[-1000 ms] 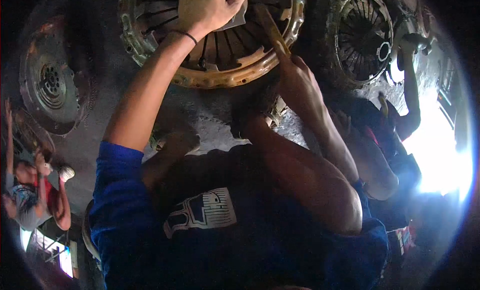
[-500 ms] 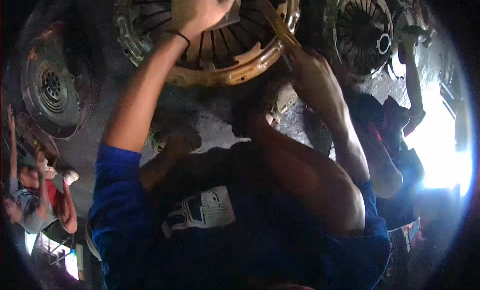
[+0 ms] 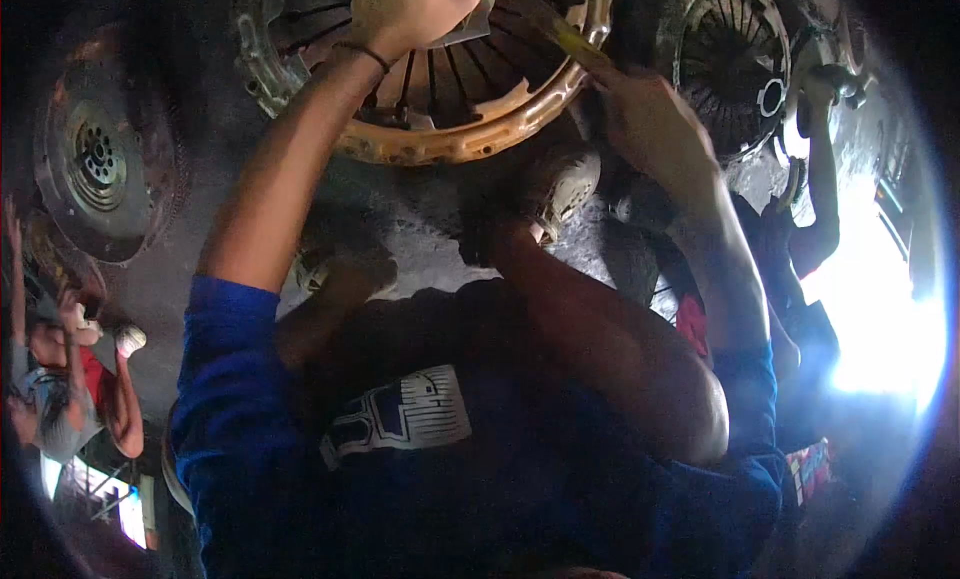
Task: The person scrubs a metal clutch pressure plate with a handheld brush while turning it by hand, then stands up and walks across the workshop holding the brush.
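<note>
A round metal clutch pressure plate (image 3: 450, 147) with radial spring fingers lies on the floor at the top, its rim brownish-orange. My left hand (image 3: 412, 14) is over its middle, fingers curled and partly cut off by the upper edge. A flat grey piece (image 3: 478, 24) sticks out from under that hand, seemingly gripped by it. My right hand (image 3: 655, 124) is closed round a long narrow tool (image 3: 572, 41) with a yellowish part. The tool points up and left over the plate's right rim; its far end is dark and hard to make out.
Another clutch pressure plate (image 3: 728, 69) lies to the right, and a large flywheel-like disc (image 3: 100, 169) to the left. My shoe (image 3: 568, 189) is just below the plate. A person (image 3: 70, 389) is at far left, and another person's arm (image 3: 822, 169) reaches in at right, beside bright light.
My right hand has shifted right and slightly down with the tool. My left hand has moved a little right with the grey piece. The view has shifted slightly.
</note>
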`<state>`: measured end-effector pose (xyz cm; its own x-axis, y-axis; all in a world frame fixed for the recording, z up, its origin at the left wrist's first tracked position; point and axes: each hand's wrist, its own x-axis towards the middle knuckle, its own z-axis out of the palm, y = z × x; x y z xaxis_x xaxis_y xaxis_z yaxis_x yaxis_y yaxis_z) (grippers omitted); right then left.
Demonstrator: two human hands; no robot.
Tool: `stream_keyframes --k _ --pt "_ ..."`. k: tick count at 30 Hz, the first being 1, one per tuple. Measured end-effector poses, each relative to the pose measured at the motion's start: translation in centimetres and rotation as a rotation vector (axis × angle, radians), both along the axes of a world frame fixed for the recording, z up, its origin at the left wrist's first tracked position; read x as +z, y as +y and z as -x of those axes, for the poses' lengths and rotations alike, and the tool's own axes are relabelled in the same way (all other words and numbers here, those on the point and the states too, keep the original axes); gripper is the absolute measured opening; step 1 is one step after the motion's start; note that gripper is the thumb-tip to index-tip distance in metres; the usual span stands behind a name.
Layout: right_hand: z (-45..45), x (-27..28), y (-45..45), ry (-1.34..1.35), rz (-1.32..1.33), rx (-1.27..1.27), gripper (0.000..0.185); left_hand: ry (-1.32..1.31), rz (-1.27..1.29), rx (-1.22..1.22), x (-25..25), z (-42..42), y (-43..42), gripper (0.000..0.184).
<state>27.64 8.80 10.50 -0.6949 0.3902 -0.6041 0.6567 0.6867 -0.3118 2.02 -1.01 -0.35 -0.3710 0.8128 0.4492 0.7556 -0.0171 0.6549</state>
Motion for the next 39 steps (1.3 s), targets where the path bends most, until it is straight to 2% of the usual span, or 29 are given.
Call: stream_keyframes --k 2,5,8,11,14,17,19,22,23,26,27,30,31,34,36,38,39 --pt "1.0 -0.9 1.1 0.03 -0.035 0.043 0.046 0.041 -0.007 0.02 0.1 0.5 0.3 0.038" --pt "1.6 2.8 0.3 -0.053 -0.069 0.027 0.053 -0.075 0.041 -0.041 0.3 0.2 0.0 0.036" --pt "1.2 4.7 0.6 0.014 -0.134 0.049 0.06 0.004 0.001 -0.018 0.2 1.2 0.7 0.035" --pt "1.6 2.5 0.4 -0.117 -0.222 0.168 0.061 0.013 -0.026 0.003 0.1 0.5 0.3 0.034" --pt "2.5 2.9 0.9 -0.218 -0.134 0.135 0.056 0.006 -0.006 -0.025 0.1 1.1 0.5 0.034" --pt "0.8 5.9 1.6 -0.092 -0.272 0.14 0.052 0.0 0.073 -0.033 0.4 1.1 0.7 0.034" --pt "3.8 9.3 1.8 -0.149 -0.186 -0.055 0.051 0.005 0.157 0.002 1.0 0.9 0.2 0.035" --pt "1.5 5.1 3.4 -0.106 -0.086 0.16 0.05 0.004 0.118 0.004 1.0 0.8 0.3 0.034" --pt "2.0 2.5 1.9 -0.092 -0.105 0.131 0.051 -0.01 -0.036 -0.002 -0.1 0.8 0.5 0.034" --pt "3.1 1.7 1.2 -0.053 -0.089 0.064 0.053 -0.022 -0.085 -0.019 -1.0 1.0 0.7 0.034" --pt "2.9 2.2 0.9 -0.049 -0.062 0.04 0.055 -0.008 0.023 0.004 0.8 0.8 0.3 0.033" --pt "-0.1 4.2 -1.6 0.047 -0.069 -0.095 0.058 -0.062 0.035 -0.019 -0.1 0.8 0.3 0.034" --pt "-1.2 4.0 -3.0 0.085 -0.039 -0.151 0.064 0.101 0.04 -0.013 -0.2 1.0 0.2 0.035" --pt "-0.7 1.3 -6.1 0.17 0.067 -0.304 0.055 -0.087 0.218 -0.027 1.0 0.8 0.3 0.037" --pt "0.5 -3.6 -5.9 0.153 -0.012 -0.314 0.057 -0.049 0.182 -0.072 0.3 1.1 0.1 0.038" --pt "1.2 -4.5 -5.2 0.184 -0.017 -0.345 0.059 -0.013 0.146 -0.075 0.1 1.5 0.4 0.039" --pt "1.2 -3.2 -5.5 0.208 0.02 -0.388 0.06 -0.01 0.135 -0.074 0.2 1.4 0.4 0.039"
